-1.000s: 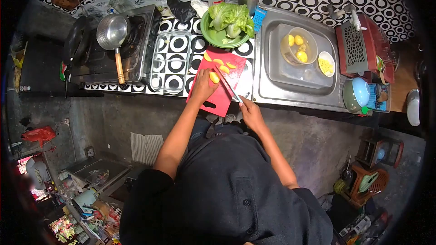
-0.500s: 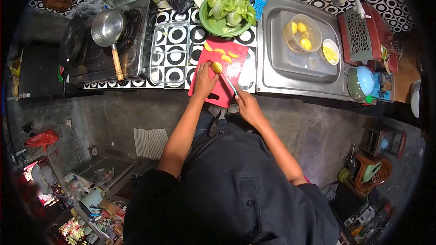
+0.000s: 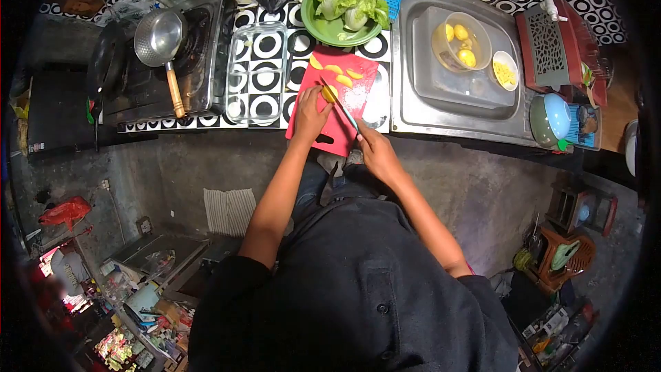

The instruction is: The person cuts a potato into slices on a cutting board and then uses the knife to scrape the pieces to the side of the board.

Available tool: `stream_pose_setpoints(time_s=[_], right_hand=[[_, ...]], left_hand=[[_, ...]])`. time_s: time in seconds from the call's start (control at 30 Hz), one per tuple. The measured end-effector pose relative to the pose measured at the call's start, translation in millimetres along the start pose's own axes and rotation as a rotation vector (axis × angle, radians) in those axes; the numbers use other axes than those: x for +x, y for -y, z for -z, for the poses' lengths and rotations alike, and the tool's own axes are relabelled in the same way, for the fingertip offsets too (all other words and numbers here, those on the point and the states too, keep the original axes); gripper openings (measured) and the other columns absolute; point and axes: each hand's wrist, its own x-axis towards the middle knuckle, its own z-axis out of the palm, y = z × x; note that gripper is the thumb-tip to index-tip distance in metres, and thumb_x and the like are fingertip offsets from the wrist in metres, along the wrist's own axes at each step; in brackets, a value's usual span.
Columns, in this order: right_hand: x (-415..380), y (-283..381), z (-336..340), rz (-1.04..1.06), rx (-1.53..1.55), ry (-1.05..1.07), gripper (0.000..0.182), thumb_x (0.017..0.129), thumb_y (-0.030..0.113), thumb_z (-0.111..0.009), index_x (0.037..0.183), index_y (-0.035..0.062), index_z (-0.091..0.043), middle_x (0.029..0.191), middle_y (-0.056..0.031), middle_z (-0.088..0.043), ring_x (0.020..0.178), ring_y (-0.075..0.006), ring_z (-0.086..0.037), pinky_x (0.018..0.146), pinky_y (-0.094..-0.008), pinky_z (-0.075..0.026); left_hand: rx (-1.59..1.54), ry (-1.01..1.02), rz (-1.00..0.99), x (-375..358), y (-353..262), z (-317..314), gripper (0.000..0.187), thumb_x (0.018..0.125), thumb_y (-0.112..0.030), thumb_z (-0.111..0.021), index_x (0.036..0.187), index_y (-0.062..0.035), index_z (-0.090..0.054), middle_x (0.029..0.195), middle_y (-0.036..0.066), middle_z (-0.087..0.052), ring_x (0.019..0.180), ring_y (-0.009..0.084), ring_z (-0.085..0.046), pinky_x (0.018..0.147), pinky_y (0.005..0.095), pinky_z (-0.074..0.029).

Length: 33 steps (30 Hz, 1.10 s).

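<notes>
On the red cutting board [image 3: 350,114], my left hand [image 3: 312,118] holds down a yellow piece of peeled potato [image 3: 330,94] with its fingertips. A knife [image 3: 346,114] with a pale blue handle is gripped in my right hand [image 3: 378,153]. Its blade slants up and leftward across the potato piece, close beside my left fingertips. Several yellow potato slices [image 3: 344,81] lie loose on the upper part of the board. Just beyond the board sits a green bowl [image 3: 343,42] of leafy greens [image 3: 350,3].
A glass dish [image 3: 257,118] stands left of the board, and a saucepan [image 3: 160,38] rests on the stove [image 3: 200,86]. In the sink [image 3: 441,120] are a clear bowl of potatoes [image 3: 467,58] and a small bowl of cut yellow pieces [image 3: 505,71].
The knife blade has moved farther forward across the potato piece and turned, its dark face now showing. Both hands stay near the same spot; the whole view has shifted slightly.
</notes>
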Motion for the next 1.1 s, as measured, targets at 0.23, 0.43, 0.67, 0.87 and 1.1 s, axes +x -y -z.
stream_pose_setpoints(time_s=[0.23,0.43,0.67,0.87,1.1], right_hand=[[1,3,1,-0.001,-0.052,0.016,0.048,0.097,0.006,-0.048,0.145,0.0,-0.046,0.099,-0.0289,-0.061,0.098,-0.0446,-0.06,0.089,-0.049,-0.047],[2,4,4,-0.009,-0.047,0.018,0.05,0.097,0.005,-0.047,0.146,0.0025,-0.046,0.1,-0.0284,-0.062,0.099,-0.0446,-0.061,0.09,-0.0492,-0.047],[2,3,7,0.023,-0.086,0.026,0.049,0.097,0.006,-0.046,0.147,0.0027,-0.046,0.103,-0.0286,-0.063,0.101,-0.0447,-0.061,0.091,-0.0489,-0.047],[3,-3,8,0.02,-0.123,0.049,0.049,0.097,0.007,-0.047,0.145,0.0003,-0.046,0.113,-0.0297,-0.063,0.108,-0.0451,-0.06,0.095,-0.0481,-0.047],[5,10,20,-0.051,-0.117,0.135,0.047,0.098,0.008,-0.047,0.143,-0.0026,-0.047,0.124,-0.0318,-0.06,0.118,-0.0457,-0.057,0.101,-0.0471,-0.045]], left_hand=[[0.015,0.005,-0.034,1,2,2,0.053,0.078,-0.008,-0.081,0.124,0.0027,-0.059,0.116,0.016,-0.063,0.103,0.0315,-0.061,0.094,0.0405,-0.049],[0.018,0.008,-0.036,1,0,4,0.054,0.078,-0.009,-0.082,0.125,0.0025,-0.059,0.116,0.016,-0.063,0.102,0.0319,-0.061,0.094,0.0411,-0.049],[0.01,-0.007,-0.022,-1,-4,4,0.056,0.078,-0.011,-0.082,0.126,0.0036,-0.058,0.117,0.017,-0.06,0.111,0.0347,-0.056,0.098,0.0428,-0.046],[0.039,-0.03,0.053,-2,-7,0,0.057,0.077,-0.015,-0.083,0.126,0.0042,-0.059,0.118,0.017,-0.058,0.116,0.0372,-0.051,0.102,0.0448,-0.043],[0.037,0.005,0.072,-4,0,-4,0.056,0.078,-0.015,-0.083,0.125,0.0039,-0.06,0.121,0.018,-0.057,0.117,0.0374,-0.051,0.102,0.0448,-0.043]])
